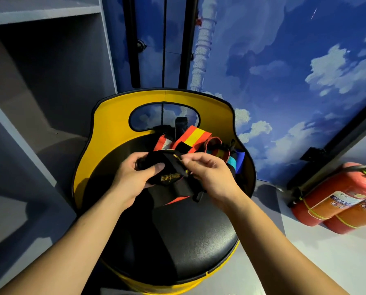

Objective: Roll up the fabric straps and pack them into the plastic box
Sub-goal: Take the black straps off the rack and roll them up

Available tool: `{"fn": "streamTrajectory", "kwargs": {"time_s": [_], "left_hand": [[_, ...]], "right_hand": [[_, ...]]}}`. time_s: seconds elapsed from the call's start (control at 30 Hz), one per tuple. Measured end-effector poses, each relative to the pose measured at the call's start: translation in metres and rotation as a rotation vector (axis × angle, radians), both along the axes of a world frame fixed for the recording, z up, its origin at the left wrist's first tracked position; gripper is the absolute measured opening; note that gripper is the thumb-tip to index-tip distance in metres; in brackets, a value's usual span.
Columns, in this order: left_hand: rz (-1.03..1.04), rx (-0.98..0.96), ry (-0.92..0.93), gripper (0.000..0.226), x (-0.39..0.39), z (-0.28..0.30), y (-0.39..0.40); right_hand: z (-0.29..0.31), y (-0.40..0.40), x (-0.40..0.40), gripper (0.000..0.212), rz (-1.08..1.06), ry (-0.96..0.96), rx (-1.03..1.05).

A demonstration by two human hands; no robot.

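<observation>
Grey shelving unit (39,86) fills the left side, compartments dark. Centre: yellow chair (105,133) with a black padded seat (188,237) and a cut-out handle in its backrest. Left hand (133,177) is over the seat's rear half, fingers and thumb curled round a partly rolled black strap (169,177) with yellow lettering on it; grip clamped on the strap. Right hand (209,173) is just beside it, thumb and forefinger pinching the same strap's upper edge; grip also clamped on it. The black strap is held just above the seat, between both hands, its lower end hanging down toward the seat.

Behind the hands, on the seat against the backrest, lies a pile of other straps: orange strap with a yellow stripe (192,137), a red-edged multicoloured band (217,149), a blue roll (240,159) at the right edge. A dark phone (181,125) stands upright against the backrest cut-out. Plastic box cannot be made out. Wall behind carries a blue sky-and-cloud mural (284,71). Far right on the floor: two red fire extinguishers (337,199) lying side by side, touching.
</observation>
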State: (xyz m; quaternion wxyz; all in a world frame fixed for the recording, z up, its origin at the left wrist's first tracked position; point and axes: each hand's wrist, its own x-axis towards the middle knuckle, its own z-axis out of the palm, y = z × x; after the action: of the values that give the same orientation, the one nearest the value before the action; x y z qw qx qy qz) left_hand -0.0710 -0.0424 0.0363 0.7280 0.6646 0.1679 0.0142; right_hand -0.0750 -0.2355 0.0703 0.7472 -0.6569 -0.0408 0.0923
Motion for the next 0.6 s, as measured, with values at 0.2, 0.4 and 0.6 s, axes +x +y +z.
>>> {"fn": "streamTrajectory", "kwargs": {"time_s": [0.2,0.4,0.6], "left_hand": [[0.148,-0.065,-0.035,0.039,0.003,0.003,-0.002],[0.084,-0.256,-0.027,0.039,-0.001,0.007,-0.009],[-0.081,-0.436,0.075,0.037,-0.004,0.02,-0.001]], "right_hand": [[-0.019,0.01,-0.006,0.025,0.016,0.008,-0.03],[-0.034,0.012,-0.001,0.033,-0.088,-0.02,-0.246],[-0.04,0.005,-0.002,0.075,-0.089,-0.015,-0.267]]}}
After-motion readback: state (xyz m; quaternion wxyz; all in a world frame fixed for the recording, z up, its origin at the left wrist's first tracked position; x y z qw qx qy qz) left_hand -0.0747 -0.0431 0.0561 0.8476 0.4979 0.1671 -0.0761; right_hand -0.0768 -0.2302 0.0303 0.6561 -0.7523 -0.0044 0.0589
